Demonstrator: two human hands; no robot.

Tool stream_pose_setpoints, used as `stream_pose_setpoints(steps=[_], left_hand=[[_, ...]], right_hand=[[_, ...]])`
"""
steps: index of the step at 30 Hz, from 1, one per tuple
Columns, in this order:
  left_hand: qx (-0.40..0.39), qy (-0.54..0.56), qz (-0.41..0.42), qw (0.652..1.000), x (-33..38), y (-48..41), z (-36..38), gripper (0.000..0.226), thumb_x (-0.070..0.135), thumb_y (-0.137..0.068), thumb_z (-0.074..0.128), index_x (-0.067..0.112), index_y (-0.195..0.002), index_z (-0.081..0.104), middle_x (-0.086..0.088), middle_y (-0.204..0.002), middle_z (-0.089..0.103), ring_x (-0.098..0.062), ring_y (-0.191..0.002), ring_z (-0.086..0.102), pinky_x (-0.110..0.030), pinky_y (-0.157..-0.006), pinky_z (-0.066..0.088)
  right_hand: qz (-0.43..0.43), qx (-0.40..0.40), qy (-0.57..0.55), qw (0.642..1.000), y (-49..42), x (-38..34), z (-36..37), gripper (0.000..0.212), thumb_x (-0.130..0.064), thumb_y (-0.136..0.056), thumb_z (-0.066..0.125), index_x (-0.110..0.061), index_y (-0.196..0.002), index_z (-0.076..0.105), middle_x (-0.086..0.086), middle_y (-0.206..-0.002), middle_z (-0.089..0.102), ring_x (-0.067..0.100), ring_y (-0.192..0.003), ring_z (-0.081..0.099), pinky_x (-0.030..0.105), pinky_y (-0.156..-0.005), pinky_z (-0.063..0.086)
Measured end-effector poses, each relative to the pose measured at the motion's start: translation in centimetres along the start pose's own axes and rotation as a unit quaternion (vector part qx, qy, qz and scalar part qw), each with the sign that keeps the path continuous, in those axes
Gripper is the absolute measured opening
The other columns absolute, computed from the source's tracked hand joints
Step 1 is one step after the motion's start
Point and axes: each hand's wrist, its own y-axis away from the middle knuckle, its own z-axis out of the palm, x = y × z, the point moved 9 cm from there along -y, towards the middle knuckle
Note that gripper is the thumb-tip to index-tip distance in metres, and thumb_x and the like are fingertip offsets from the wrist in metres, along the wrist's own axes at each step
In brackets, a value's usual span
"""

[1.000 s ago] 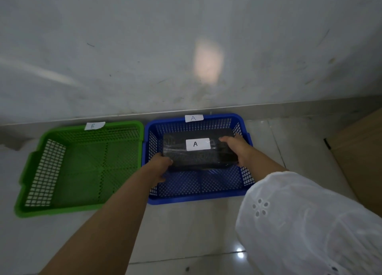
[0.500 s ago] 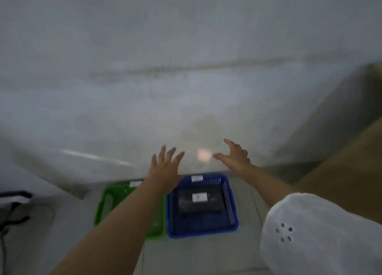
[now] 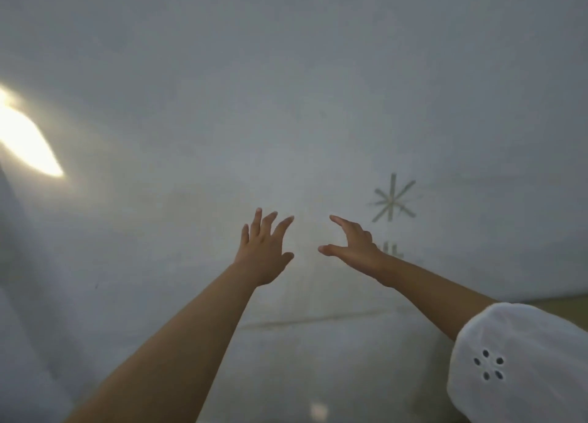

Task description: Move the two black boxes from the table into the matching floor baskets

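Head view shows both arms stretched forward in front of a pale grey wall [image 3: 286, 88]. The left hand [image 3: 262, 252] is empty, its fingers spread apart and pointing up. The right hand [image 3: 351, 247] is empty too, thumb and fingers held wide apart, palm turned toward the left hand, a gap between the two. A white sleeve [image 3: 521, 365] with small eyelet holes covers the right upper arm, near right. A faint star-shaped mark [image 3: 393, 201] sits on the wall just right of the right hand. A bright patch of light [image 3: 25, 139] glows at far left. Neither black box nor either basket is in view.
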Motion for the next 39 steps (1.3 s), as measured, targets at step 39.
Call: stream_pose_setpoints(steps=[39], left_hand=[[-0.032, 0.348, 0.084, 0.933, 48.0, 2.5, 3.4, 0.054, 0.039, -0.088, 0.054, 0.043, -0.136, 0.032, 0.008, -0.133, 0.046, -0.01, -0.122, 0.039, -0.027, -0.091, 0.033]], right_hand=[[0.039, 0.007, -0.129, 0.991, 17.4, 30.3, -35.8, 0.055, -0.043, -0.088, 0.059, -0.035, -0.138, 0.038, 0.004, -0.14, 0.045, 0.019, -0.129, 0.042, 0.031, -0.094, 0.034]])
